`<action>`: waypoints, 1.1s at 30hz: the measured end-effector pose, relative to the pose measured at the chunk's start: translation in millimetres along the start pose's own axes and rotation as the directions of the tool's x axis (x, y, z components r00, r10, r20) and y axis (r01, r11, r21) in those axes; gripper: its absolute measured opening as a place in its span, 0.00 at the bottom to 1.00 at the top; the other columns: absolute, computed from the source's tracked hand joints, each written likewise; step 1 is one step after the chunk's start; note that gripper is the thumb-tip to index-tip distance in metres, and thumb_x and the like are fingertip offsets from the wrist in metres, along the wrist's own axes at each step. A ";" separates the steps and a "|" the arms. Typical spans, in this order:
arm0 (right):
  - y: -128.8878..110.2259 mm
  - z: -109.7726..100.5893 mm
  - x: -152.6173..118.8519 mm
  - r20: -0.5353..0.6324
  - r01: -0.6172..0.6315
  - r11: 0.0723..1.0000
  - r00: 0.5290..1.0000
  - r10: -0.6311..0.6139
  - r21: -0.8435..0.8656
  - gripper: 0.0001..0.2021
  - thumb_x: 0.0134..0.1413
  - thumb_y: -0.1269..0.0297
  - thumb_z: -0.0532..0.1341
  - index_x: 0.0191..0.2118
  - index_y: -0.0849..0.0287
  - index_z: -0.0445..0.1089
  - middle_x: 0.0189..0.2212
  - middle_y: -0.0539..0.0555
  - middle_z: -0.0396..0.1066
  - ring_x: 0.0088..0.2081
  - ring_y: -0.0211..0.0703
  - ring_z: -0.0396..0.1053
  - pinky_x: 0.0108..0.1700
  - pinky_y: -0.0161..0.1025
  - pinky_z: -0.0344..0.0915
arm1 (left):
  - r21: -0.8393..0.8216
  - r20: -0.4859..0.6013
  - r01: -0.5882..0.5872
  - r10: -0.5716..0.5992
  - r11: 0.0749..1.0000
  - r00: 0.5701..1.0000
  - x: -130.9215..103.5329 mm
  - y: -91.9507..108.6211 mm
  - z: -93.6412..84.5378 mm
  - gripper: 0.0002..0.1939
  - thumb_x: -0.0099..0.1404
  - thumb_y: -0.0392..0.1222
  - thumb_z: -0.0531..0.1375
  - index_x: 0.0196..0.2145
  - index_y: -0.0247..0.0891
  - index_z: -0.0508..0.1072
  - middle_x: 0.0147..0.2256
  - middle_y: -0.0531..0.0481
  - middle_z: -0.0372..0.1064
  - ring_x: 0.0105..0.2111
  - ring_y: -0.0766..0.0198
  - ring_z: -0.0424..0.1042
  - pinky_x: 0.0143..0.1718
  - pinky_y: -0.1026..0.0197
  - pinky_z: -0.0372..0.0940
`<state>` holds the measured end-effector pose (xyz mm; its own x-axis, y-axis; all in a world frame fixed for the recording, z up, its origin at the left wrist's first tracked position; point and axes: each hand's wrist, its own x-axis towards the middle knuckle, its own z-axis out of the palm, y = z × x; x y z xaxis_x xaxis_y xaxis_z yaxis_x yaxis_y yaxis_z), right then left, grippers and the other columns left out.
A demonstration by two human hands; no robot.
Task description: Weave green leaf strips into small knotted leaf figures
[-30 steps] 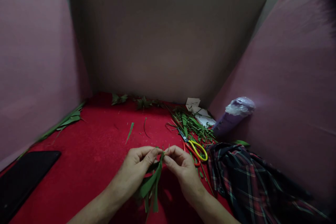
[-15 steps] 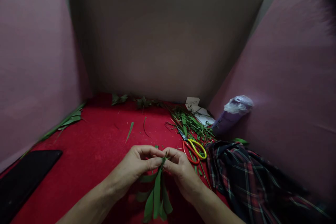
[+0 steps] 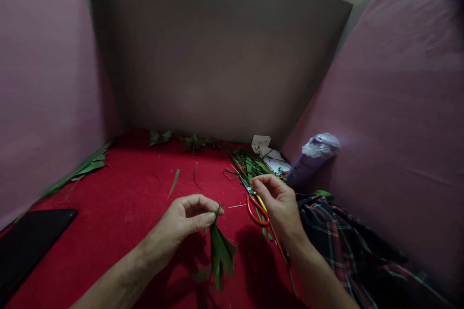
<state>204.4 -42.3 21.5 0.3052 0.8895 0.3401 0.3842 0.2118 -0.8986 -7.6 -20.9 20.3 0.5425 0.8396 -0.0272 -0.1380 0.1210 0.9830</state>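
Between the thumb and fingers of my left hand [image 3: 181,217], near the middle, is a small bunch of green leaves [image 3: 222,253]. Its stem end pokes up at the fingertips and its blades hang down. My right hand [image 3: 284,207] is apart from the bunch, over the scissors [image 3: 258,215], its thumb and fingertips pinched together. What they hold, if anything, is too small to make out. The scissors have one red and one yellow handle, the yellow one partly hidden by my right hand. Their dark blades point at a heap of cut greenery [image 3: 250,161].
Red cloth [image 3: 126,178] covers the surface, with leaf scraps on it. White papers [image 3: 273,159] and a purple, plastic-topped object [image 3: 310,159] stand at the back right. Plaid fabric [image 3: 337,246] lies right, a black flat object [image 3: 36,231] left. Leafy stems [image 3: 90,166] line the left wall.
My right hand has let go of the leaf bunch and moved right and up over the scissors. My left hand keeps the bunch, whose leaves have turned and drawn together. The view has shifted slightly.
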 end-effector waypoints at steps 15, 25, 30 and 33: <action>36.6 -33.7 26.8 0.377 0.097 0.693 0.888 0.265 -0.715 0.14 0.40 0.78 0.57 0.37 0.61 0.63 0.27 0.52 0.66 0.29 0.39 0.63 0.30 0.34 0.52 | -0.006 -0.061 -0.003 0.003 1.000 0.998 1.0 -2.3 -1.9 0.06 0.55 0.41 0.62 0.28 0.35 0.71 0.26 0.50 0.72 0.27 0.66 0.67 0.32 0.63 0.61; -0.8 -55.0 22.5 0.559 -0.064 0.973 0.809 0.180 -0.220 0.28 0.40 0.69 0.65 0.51 0.56 0.61 0.22 0.43 0.60 0.21 0.32 0.57 0.22 0.29 0.54 | 0.064 -0.054 -0.012 0.015 0.998 0.998 -1.4 3.3 -2.1 0.04 0.53 0.39 0.62 0.25 0.36 0.71 0.21 0.55 0.67 0.21 0.70 0.62 0.25 0.67 0.57; -20.2 -48.3 -5.7 0.644 -0.114 0.969 0.729 0.233 -0.221 0.26 0.33 0.74 0.68 0.43 0.52 0.64 0.24 0.43 0.67 0.25 0.35 0.62 0.25 0.28 0.56 | 0.173 -0.096 -0.090 0.108 0.981 0.990 -4.8 10.6 -6.4 0.04 0.52 0.40 0.62 0.25 0.37 0.71 0.23 0.54 0.65 0.24 0.67 0.63 0.27 0.65 0.58; -31.9 -45.3 -10.6 0.675 -0.069 0.966 0.703 0.225 -0.250 0.12 0.39 0.76 0.63 0.32 0.55 0.66 0.19 0.42 0.66 0.23 0.34 0.62 0.25 0.28 0.55 | 0.314 -0.117 -0.172 0.218 0.934 0.969 -7.4 18.2 -8.8 0.02 0.53 0.37 0.61 0.25 0.38 0.72 0.25 0.53 0.64 0.28 0.65 0.63 0.32 0.64 0.58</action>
<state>228.3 -76.8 59.1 -0.2874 0.9459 -0.1502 0.5682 0.0421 -0.8218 -21.5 -20.3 36.8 0.3981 0.9020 0.1668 0.0381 -0.1979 0.9795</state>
